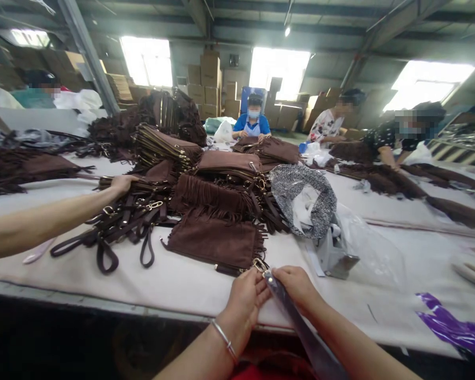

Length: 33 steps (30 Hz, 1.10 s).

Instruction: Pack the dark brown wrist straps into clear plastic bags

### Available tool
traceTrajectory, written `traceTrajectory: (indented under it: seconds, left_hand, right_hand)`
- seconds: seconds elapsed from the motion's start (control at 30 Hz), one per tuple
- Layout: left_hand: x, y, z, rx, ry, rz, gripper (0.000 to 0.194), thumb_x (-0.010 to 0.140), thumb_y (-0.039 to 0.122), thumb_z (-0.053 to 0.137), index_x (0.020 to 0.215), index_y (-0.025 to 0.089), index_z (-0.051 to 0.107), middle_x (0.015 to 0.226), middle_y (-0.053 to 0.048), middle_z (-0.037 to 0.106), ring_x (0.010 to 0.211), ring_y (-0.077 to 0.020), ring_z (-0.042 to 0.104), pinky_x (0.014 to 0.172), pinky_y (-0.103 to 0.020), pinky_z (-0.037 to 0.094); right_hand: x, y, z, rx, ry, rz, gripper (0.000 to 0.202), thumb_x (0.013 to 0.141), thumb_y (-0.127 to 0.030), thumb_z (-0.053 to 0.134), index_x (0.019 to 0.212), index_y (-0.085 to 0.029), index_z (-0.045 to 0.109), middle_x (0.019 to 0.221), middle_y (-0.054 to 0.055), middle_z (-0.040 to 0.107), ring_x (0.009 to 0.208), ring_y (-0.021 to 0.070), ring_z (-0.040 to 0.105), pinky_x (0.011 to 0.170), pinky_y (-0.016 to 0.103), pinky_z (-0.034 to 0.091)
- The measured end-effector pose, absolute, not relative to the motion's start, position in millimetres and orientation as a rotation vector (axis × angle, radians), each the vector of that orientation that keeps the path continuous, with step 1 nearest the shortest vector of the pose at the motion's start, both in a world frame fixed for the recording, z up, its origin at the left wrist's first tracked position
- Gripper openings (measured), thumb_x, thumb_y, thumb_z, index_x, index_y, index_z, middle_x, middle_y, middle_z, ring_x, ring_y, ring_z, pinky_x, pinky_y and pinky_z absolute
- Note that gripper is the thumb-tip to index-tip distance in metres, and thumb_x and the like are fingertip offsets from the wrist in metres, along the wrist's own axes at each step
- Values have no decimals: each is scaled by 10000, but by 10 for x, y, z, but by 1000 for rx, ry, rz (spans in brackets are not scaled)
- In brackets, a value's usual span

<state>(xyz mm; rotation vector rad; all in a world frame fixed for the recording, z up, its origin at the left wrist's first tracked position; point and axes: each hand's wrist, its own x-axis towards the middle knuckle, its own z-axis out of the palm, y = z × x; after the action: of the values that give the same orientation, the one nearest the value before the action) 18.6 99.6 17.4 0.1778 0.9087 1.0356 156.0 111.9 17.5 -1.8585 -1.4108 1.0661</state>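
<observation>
A dark brown fringed pouch [217, 240] lies flat near the table's front edge. At its near right corner a gold metal clasp [258, 265] joins a dark wrist strap [296, 322], which hangs down over the edge toward me. My left hand [247, 290], a silver bangle on its wrist, pinches the clasp from the left. Close beside it, my right hand [296, 285] is closed on the strap's upper end, thumb on top. Behind the pouch sits a stack of brown pouches [225, 163] with fringe hanging forward.
From the left, another person's arm [63, 216] reaches to a pile of pouches with looped straps [142, 216]. To the right are a grey speckled fabric ring [301, 198], a tape dispenser [336, 258], clear plastic and purple plastic [455, 327]. Co-workers sit across the table.
</observation>
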Motion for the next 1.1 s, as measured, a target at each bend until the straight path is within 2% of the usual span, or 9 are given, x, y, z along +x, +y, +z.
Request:
traceTrajectory:
  seconds: [0.1, 0.2, 0.37, 0.47, 0.57, 0.8, 1.1]
  left_hand:
    - [184, 976, 177, 221, 927, 1011, 139, 818, 237, 576, 940, 173, 592, 1000, -89, 679, 807, -153, 670, 660, -254, 529]
    - [160, 965, 154, 322, 998, 947, 202, 805, 224, 565, 998, 182, 610, 1048, -90, 666, 800, -135, 654, 615, -229, 509]
    - [0, 999, 64, 807, 1270, 853, 270, 813, 287, 551, 1045, 166, 617, 917, -97, 676, 739, -188, 652, 531, -268, 499]
    - [-90, 1050, 31, 1234, 1350, 882, 259, 813, 278, 552, 1042, 198, 645, 880, -63, 681, 756, -177, 636, 665, -298, 512]
    - [-106, 1110, 28, 1582, 1395, 936, 211, 787, 219, 564, 960, 213, 685, 923, -46, 679, 856, -171, 610, 815, -299, 470]
    - [-53, 1170, 29, 1800, 1374, 840, 138, 775, 162, 556, 836, 210, 670, 781, -15, 624, 750, -152, 571, 719, -262, 431]
    - [2, 1104, -12, 1975, 1421, 949, 154, 826, 119, 498, 767, 195, 618, 827, -40, 571, 812, -164, 552, 758, -272, 435]
  right_hand:
    - [1569, 1170, 243, -1846, -1624, 892, 422, 822, -434, 463, 576, -155, 663, 582, 34, 649, 606, 176, 555, 569, 268, 363]
    - [1522, 1204, 318, -1715, -1741, 856, 380, 850, -398, 450, 697, -184, 724, 738, 42, 723, 737, 204, 619, 687, 277, 414]
    - [1483, 1128, 260, -1637, -1693, 963, 305, 842, -384, 502, 806, -201, 743, 848, 45, 744, 839, 221, 648, 785, 296, 449]
    - [1489, 1088, 211, -1669, -1660, 953, 229, 799, -344, 566, 846, -200, 737, 888, 45, 743, 868, 221, 647, 820, 307, 454]
    - [1482, 1076, 225, -1666, -1630, 942, 180, 765, -304, 594, 836, -194, 718, 847, 37, 731, 826, 211, 644, 791, 305, 461]
    - [1514, 1053, 213, -1620, -1478, 981, 195, 727, -308, 640, 870, -184, 688, 801, 18, 697, 759, 187, 611, 712, 283, 454]
    - [1535, 1090, 8, -1605, -1298, 1084, 286, 710, -378, 661, 875, -145, 683, 767, 36, 689, 733, 191, 595, 682, 286, 462]
